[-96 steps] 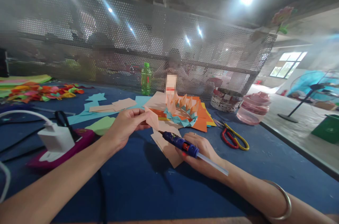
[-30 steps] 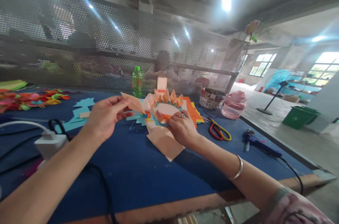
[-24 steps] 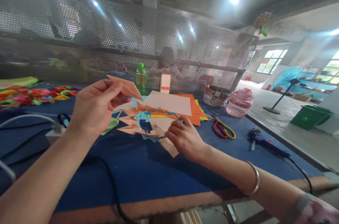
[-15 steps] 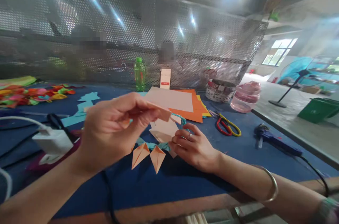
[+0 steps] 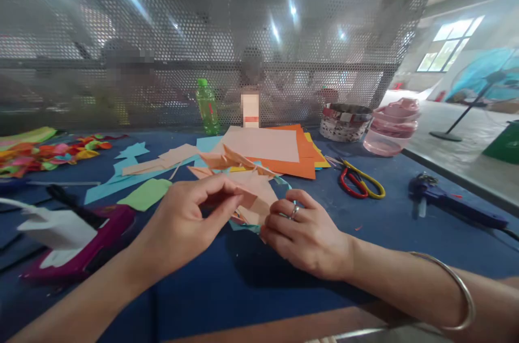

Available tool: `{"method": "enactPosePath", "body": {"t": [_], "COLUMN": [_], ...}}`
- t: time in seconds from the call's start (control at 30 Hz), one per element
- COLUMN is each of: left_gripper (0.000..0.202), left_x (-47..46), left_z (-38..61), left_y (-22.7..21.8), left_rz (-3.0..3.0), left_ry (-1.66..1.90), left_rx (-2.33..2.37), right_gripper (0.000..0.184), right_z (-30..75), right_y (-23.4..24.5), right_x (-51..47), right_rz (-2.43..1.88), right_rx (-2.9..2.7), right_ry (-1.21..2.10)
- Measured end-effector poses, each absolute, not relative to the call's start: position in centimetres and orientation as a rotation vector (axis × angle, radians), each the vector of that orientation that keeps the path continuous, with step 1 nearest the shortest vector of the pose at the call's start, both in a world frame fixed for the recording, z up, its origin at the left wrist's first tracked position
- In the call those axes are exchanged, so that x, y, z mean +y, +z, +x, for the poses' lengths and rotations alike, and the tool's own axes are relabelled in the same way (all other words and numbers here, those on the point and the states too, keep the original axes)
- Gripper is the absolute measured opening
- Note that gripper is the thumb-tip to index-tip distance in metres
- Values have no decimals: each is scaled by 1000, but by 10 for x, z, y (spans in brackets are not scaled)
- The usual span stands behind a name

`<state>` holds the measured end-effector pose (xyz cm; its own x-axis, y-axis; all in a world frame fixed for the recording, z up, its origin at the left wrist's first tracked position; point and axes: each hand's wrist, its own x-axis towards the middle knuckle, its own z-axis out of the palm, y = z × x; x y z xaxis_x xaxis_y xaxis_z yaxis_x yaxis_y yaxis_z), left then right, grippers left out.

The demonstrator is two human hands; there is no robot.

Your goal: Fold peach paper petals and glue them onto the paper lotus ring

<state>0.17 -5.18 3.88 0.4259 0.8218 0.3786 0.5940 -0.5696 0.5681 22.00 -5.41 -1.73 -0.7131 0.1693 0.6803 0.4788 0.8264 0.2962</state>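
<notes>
Two hands hold one folded peach paper piece (image 5: pixel 251 189) above the table: the left hand (image 5: pixel 188 224) pinches it, the right hand (image 5: pixel 304 237) grips its lower edge. Its points, earlier hanging below the hands, now lie toward the orange paper sheets (image 5: pixel 306 167).

Peach folded paper (image 5: pixel 253 186), orange sheets (image 5: pixel 304 165), dark blue table (image 5: pixel 385 237)
</notes>
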Motion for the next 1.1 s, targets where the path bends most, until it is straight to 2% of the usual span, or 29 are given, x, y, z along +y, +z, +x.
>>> {"method": "enactPosePath", "body": {"t": [0.17, 0.33, 0.5, 0.7, 1.1], "left_gripper": [16, 17, 17, 19, 15], "left_x": [-46, -47, -47, -46, -42], "left_z": [-11, -6, 15, 10, 16], "left_y": [58, 82, 65, 37, 56], "left_rz": [2092, 1983, 2210, 2094, 2101], "left_ry": [748, 818, 537, 579, 531], "left_rx": [1172, 1139, 1174, 1259, 1192], "right_gripper": [27, 25, 25, 25, 24], "right_z": [219, 218, 218, 218, 218], "right_y": [-19, -17, -17, -18, -15], "right_x": [-55, -59, -60, -60, -62], "right_rz": [-444, -425, -422, -420, -448], "right_rx": [-2351, -2380, -2365, -2340, -2377], "right_ry": [-625, -600, -599, -580, -569]}}
